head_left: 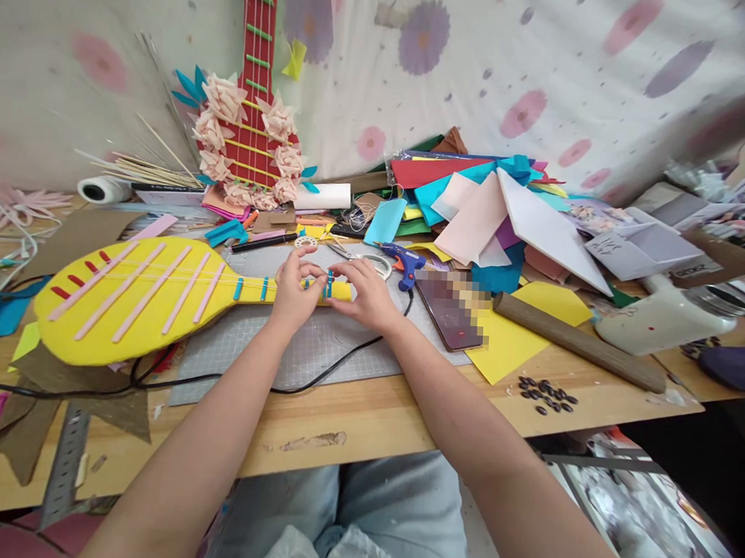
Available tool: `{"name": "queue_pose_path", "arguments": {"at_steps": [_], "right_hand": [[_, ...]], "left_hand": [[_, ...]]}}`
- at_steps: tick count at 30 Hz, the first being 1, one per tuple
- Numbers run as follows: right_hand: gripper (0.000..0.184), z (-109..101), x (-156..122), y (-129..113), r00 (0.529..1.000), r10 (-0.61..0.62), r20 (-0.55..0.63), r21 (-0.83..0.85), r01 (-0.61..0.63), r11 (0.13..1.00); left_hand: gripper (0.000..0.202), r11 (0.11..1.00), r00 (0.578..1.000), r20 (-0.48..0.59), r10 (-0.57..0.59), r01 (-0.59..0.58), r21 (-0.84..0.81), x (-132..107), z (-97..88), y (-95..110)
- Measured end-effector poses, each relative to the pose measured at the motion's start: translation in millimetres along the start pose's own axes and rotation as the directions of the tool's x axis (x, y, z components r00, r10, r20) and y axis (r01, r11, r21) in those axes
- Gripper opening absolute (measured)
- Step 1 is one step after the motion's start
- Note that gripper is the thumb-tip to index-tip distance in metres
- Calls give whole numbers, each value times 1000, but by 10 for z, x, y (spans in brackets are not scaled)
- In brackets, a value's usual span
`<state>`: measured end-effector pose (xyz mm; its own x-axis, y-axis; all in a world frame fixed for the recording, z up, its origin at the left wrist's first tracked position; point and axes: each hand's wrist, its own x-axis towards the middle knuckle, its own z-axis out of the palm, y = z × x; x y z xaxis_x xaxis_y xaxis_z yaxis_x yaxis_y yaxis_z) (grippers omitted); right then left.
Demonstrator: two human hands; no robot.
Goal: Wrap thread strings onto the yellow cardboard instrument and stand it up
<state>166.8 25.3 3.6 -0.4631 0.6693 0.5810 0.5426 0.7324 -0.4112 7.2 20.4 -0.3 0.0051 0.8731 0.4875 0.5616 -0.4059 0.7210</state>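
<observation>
- The flat yellow pipa-shaped craft piece with slanting pale pink strips [140,298] lies across the left and middle of the pale wooden table [372,419], rounded body to the left, its neck extending right over the grey gridded cutting mat [338,339].
- The left hand [298,288] is at the neck, thumb and forefinger tips close together; whether anything is pinched between them I cannot tell.
- The right hand [365,293] is at the neck's far end, thumb and forefinger apart on either side of it, facing the left; its hold on anything is too small to make out.
- A narrow blue band [329,283] shows between the two hands, near the tip.
- Beyond the right hand sit the silver scissors with white handles [382,267] and the blue glue gun [408,264].
- The dark, partly pixelated phone [446,315] rests to the right, beside the yellow sheet [498,354].
- A red lute-shaped piece trimmed with pale pink flowers [252,138] stands upright behind.
</observation>
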Motion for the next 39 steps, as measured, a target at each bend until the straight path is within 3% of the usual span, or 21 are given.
{"name": "queue_pose_path", "arguments": {"at_steps": [5, 9, 11, 14, 17, 19, 24, 31, 39], "right_hand": [[37, 8, 10, -30, 1000, -22, 0, -14, 22, 1000], [37, 13, 13, -49, 1000, -28, -9, -13, 28, 1000], [37, 11, 14, -39, 1000, -16, -5, -9, 16, 1000], [37, 2, 8, 25, 1000, 17, 17, -8, -17, 1000], [37, -6, -8, 127, 996, 83, 29, -20, -82, 996], [37, -5, -21, 188, 993, 108, 40, -33, -107, 994], [40, 13, -49, 256, 990, 103, 98, -71, -96, 993], [42, 32, -58, 278, 980, 118, 161, -91, -104, 990], [43, 15, -36, 290, 961, 155, 230, -51, -147, 988]], "left_hand": [[44, 964, 997, 35, -74, 81, -253, 31, -33, 51], [47, 940, 994, 55, -96, 108, -325, 44, -37, 59], [48, 956, 994, 65, -92, 106, -273, 39, -27, 53], [46, 996, 996, 46, -80, 82, -38, 6, -5, 66], [46, 979, 999, 29, -38, 31, 202, -31, -3, 96], [47, 963, 999, 45, -5, -7, 271, -38, -29, 100], [53, 937, 994, 100, 41, -73, 341, -8, -135, 64], [54, 889, 930, 356, 95, -240, 391, -46, -121, 72], [50, 871, 928, 364, 75, -239, 430, -45, -78, -12]]}}
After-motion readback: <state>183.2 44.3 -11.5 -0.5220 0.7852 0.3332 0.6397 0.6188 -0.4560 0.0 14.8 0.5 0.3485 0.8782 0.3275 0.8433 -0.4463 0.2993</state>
